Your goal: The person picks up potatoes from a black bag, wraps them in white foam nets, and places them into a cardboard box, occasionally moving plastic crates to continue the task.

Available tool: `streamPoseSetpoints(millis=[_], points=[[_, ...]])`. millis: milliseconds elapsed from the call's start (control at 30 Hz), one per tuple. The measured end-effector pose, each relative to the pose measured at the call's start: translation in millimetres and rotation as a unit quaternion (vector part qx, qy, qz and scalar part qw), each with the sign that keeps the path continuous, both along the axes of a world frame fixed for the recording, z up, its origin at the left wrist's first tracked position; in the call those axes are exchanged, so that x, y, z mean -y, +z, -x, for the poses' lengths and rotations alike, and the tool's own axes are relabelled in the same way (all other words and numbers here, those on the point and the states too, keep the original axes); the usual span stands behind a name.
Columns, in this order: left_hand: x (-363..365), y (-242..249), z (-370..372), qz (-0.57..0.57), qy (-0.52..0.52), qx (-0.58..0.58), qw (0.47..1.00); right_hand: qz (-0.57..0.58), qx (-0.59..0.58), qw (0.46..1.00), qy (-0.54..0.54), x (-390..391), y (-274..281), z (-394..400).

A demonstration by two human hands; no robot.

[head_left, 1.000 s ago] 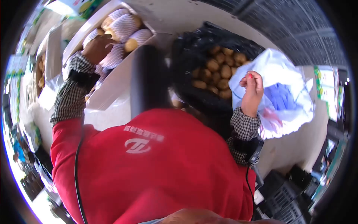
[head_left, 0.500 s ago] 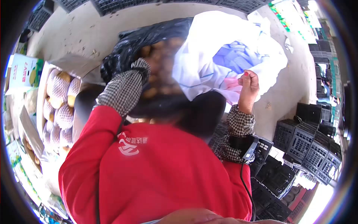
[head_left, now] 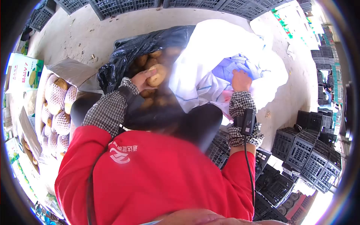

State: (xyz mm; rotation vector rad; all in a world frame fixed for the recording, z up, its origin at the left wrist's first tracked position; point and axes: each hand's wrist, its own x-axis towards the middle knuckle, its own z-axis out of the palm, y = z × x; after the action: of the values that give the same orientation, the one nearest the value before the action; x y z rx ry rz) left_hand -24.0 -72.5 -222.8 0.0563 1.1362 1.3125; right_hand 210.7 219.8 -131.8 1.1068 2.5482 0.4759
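My left hand is closed around a potato, lifted just above the other potatoes in a container lined with black plastic. To the right, a white woven sack lies open against it, with bluish-purple foam nets inside. My right hand reaches into the sack's mouth, its fingers curled at the nets; the fingertips are partly hidden. Something pink shows near the sack's front edge. Both forearms wear checked sleeve covers.
At the left stands an open carton with potatoes in white foam nets. A printed box is behind it. Black plastic crates are stacked at the right, and more crates line the far edge.
My left hand has turned and come up with a potato in its fingers. My right hand has moved forward and slightly left, from the sack's front edge onto the purple nets.
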Motion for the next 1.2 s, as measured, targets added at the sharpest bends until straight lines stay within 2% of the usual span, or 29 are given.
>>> streamPoseSetpoints(millis=[67,100,167,200,267,300,333,400,533,567,667,700,800,833,867,900,933,967,1000,1067,1100,1133,1200], points=[[6,1,-11,-0.115,0.047,0.133,0.983,-0.021,0.003,1.000,-0.008,-1,2,-2],[6,23,-18,-0.162,0.036,0.191,0.968,-0.025,-0.034,0.999,0.014,-1,5,-5],[8,28,-26,-0.225,-0.001,0.175,0.959,-0.037,-0.111,0.991,0.061,3,16,-9],[9,34,-30,-0.256,-0.019,0.166,0.952,-0.016,-0.199,0.977,0.074,8,25,-10],[11,48,-37,-0.249,-0.027,0.121,0.961,0.029,-0.369,0.924,0.099,26,45,-11],[12,54,-39,-0.246,-0.032,0.082,0.965,0.108,-0.442,0.890,0.025,37,56,-7],[14,60,-42,-0.243,-0.038,0.042,0.968,0.220,-0.531,0.818,0.004,54,68,-4],[19,76,-50,-0.265,-0.026,0.021,0.964,0.426,-0.665,0.612,-0.039,84,88,1],[30,101,-59,-0.317,-0.032,-0.008,0.948,0.587,-0.706,0.374,-0.129,104,59,2],[33,109,-61,-0.333,-0.035,-0.003,0.942,0.600,-0.710,0.334,-0.158,118,60,9],[41,101,-62,-0.365,-0.027,-0.008,0.930,0.688,-0.651,0.283,-0.153,144,46,20],[44,104,-62,-0.393,-0.031,-0.013,0.919,0.693,-0.636,0.302,-0.153,159,45,26],[58,109,-61,-0.413,-0.048,-0.045,0.908,0.662,-0.613,0.421,-0.099,190,34,37],[63,109,-64,-0.386,-0.026,-0.042,0.921,0.616,-0.574,0.539,-0.007,192,28,37],[66,130,-67,-0.461,-0.051,-0.001,0.886,0.533,-0.530,0.653,0.089,193,21,37],[63,114,-66,-0.472,-0.049,0.008,0.880,0.435,-0.495,0.732,0.173,196,15,37],[66,112,-67,-0.481,-0.047,0.004,0.876,0.222,-0.392,0.834,0.318,201,10,35],[77,128,-69,-0.480,-0.048,0.007,0.876,0.500,-0.554,0.646,0.162,209,-4,47],[79,116,-71,-0.460,-0.018,0.020,0.887,0.706,-0.604,0.367,-0.040,218,-13,59],[93,121,-73,-0.411,0.006,0.042,0.911,0.683,-0.596,0.416,0.075,223,-8,72],[100,124,-72,-0.397,0.026,0.042,0.916,0.682,-0.607,0.390,0.121,238,12,75],[107,124,-70,-0.384,0.040,0.046,0.921,0.604,-0.612,0.505,0.071,252,31,78],[118,123,-65,-0.365,0.102,-0.031,0.925,0.565,-0.670,0.479,0.042,261,49,84]])
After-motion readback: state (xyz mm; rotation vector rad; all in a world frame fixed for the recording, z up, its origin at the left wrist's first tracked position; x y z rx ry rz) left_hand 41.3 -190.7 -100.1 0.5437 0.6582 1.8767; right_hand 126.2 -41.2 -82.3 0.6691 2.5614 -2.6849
